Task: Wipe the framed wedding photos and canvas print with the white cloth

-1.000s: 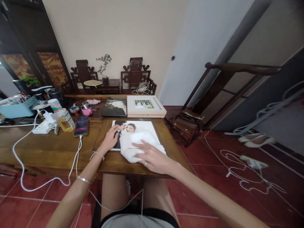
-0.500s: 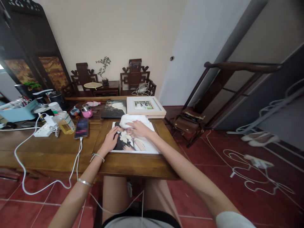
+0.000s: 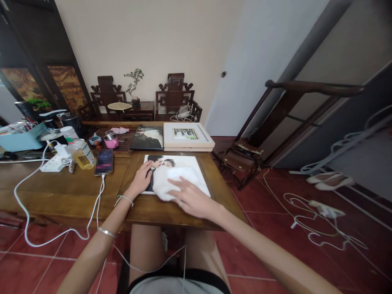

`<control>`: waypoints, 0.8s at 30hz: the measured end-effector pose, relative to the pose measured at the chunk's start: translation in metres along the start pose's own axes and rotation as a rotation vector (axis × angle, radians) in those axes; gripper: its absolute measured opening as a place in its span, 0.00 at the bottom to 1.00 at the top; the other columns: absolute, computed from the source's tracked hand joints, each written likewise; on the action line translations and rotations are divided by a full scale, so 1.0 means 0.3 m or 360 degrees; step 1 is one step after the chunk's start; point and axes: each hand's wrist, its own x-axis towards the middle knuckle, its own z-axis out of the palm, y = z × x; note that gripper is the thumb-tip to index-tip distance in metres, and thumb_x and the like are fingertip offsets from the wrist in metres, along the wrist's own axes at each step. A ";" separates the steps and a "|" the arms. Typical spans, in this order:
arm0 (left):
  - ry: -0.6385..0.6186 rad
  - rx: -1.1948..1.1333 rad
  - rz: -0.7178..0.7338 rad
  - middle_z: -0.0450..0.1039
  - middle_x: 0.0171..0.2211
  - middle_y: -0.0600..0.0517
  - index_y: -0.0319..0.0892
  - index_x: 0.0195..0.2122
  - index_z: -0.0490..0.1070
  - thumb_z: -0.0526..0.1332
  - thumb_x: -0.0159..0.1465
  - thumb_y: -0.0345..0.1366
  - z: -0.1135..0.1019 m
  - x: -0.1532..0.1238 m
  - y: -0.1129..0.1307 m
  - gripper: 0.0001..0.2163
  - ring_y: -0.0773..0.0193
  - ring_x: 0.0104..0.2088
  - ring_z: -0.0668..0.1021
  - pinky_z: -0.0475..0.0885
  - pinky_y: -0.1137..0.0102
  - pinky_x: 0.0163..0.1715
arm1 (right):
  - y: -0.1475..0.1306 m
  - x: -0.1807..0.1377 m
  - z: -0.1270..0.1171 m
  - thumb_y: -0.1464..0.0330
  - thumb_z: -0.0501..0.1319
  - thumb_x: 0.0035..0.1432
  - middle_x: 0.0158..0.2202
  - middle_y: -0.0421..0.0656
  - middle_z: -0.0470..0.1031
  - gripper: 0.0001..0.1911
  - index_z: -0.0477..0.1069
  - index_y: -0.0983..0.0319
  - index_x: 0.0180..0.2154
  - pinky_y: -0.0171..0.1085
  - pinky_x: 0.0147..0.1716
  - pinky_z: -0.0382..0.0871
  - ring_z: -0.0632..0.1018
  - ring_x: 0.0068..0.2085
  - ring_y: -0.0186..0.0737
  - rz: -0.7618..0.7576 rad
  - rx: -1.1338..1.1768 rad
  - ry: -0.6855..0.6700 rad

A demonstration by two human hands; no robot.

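Note:
A photo panel point(image 3: 191, 160) with a picture of a couple lies flat on the wooden table. On its left edge rests my left hand point(image 3: 142, 178), fingers stretched out and holding nothing. My right hand point(image 3: 191, 197) presses a fluffy white cloth point(image 3: 163, 183) onto the panel's lower part, its fingers laid over the cloth. The cloth covers much of the lower picture and reaches the panel's near edge.
Behind the panel lie a dark photo panel point(image 3: 147, 138) and a light-framed picture point(image 3: 208, 143). To the left are a phone point(image 3: 104, 162) on a charging cable, a bottle of yellow liquid point(image 3: 82, 154), a power strip point(image 3: 54, 162) and a pink cup point(image 3: 110, 141). A wooden chair point(image 3: 241, 159) stands right.
My right hand has drawn the white cloth from the panel's far edge down to its near edge, uncovering the upper part. My left hand has stayed on the left edge.

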 end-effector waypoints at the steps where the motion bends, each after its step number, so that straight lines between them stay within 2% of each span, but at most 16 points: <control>1: -0.0011 -0.0002 -0.0001 0.63 0.63 0.44 0.39 0.58 0.67 0.50 0.66 0.34 -0.001 0.000 0.000 0.20 0.56 0.64 0.64 0.56 0.55 0.65 | 0.039 0.035 -0.001 0.74 0.52 0.62 0.59 0.58 0.68 0.20 0.71 0.62 0.53 0.58 0.61 0.53 0.65 0.63 0.51 0.0061 -0.0029 0.0025; 3: -0.0036 -0.0004 -0.0010 0.62 0.63 0.41 0.37 0.58 0.67 0.50 0.66 0.34 -0.003 0.001 0.003 0.20 0.55 0.65 0.63 0.55 0.55 0.65 | 0.115 0.113 -0.006 0.73 0.51 0.64 0.60 0.58 0.67 0.20 0.69 0.62 0.55 0.57 0.59 0.55 0.66 0.61 0.52 0.0203 -0.0083 0.0056; 6: -0.0037 -0.0034 -0.0040 0.62 0.63 0.40 0.34 0.57 0.67 0.50 0.66 0.35 -0.009 0.002 0.015 0.21 0.54 0.65 0.63 0.55 0.56 0.65 | 0.182 0.219 -0.013 0.75 0.52 0.62 0.56 0.58 0.70 0.21 0.68 0.63 0.56 0.58 0.56 0.58 0.67 0.60 0.54 0.0414 -0.0165 0.0056; 8: 0.0011 -0.0112 -0.0076 0.63 0.62 0.41 0.36 0.57 0.68 0.51 0.67 0.38 -0.015 0.006 0.027 0.20 0.55 0.64 0.64 0.55 0.57 0.65 | 0.180 0.260 -0.007 0.77 0.52 0.60 0.56 0.57 0.71 0.23 0.68 0.63 0.56 0.62 0.56 0.57 0.63 0.63 0.57 0.0452 -0.0212 0.0055; 10: 0.0114 -0.0269 -0.0130 0.66 0.61 0.42 0.37 0.57 0.68 0.50 0.68 0.41 -0.023 0.012 0.039 0.21 0.57 0.63 0.67 0.57 0.60 0.65 | 0.147 0.267 0.008 0.78 0.53 0.59 0.60 0.54 0.67 0.24 0.68 0.62 0.56 0.66 0.56 0.52 0.58 0.65 0.59 0.0342 -0.0210 0.0042; 13: 0.0293 -0.0529 -0.0197 0.67 0.60 0.43 0.35 0.57 0.67 0.46 0.70 0.44 -0.035 0.018 0.055 0.23 0.57 0.60 0.69 0.60 0.60 0.63 | 0.069 0.221 0.029 0.78 0.54 0.58 0.64 0.49 0.63 0.22 0.70 0.59 0.53 0.67 0.58 0.47 0.54 0.67 0.57 0.0019 -0.0095 0.0009; 17: 0.0343 -0.0534 -0.0200 0.69 0.59 0.44 0.36 0.56 0.69 0.43 0.71 0.44 -0.039 0.014 0.068 0.24 0.57 0.60 0.70 0.60 0.60 0.63 | -0.014 0.107 0.010 0.77 0.54 0.58 0.55 0.49 0.74 0.20 0.72 0.59 0.50 0.61 0.63 0.43 0.56 0.67 0.47 -0.0333 0.0113 -0.0064; 20: 0.0268 -0.0357 -0.0116 0.69 0.59 0.44 0.36 0.54 0.71 0.42 0.71 0.43 -0.034 0.005 0.068 0.24 0.59 0.60 0.69 0.59 0.61 0.64 | -0.013 0.028 -0.026 0.75 0.55 0.60 0.57 0.51 0.71 0.17 0.74 0.60 0.48 0.55 0.64 0.46 0.62 0.64 0.45 -0.0301 0.0188 -0.0087; 24: 0.0051 -0.0087 0.0022 0.66 0.61 0.44 0.37 0.56 0.70 0.50 0.68 0.41 -0.026 -0.001 0.052 0.20 0.56 0.62 0.67 0.59 0.59 0.64 | 0.083 -0.012 -0.037 0.71 0.52 0.63 0.60 0.48 0.68 0.16 0.76 0.59 0.46 0.54 0.62 0.54 0.66 0.62 0.49 0.0001 0.0151 0.0033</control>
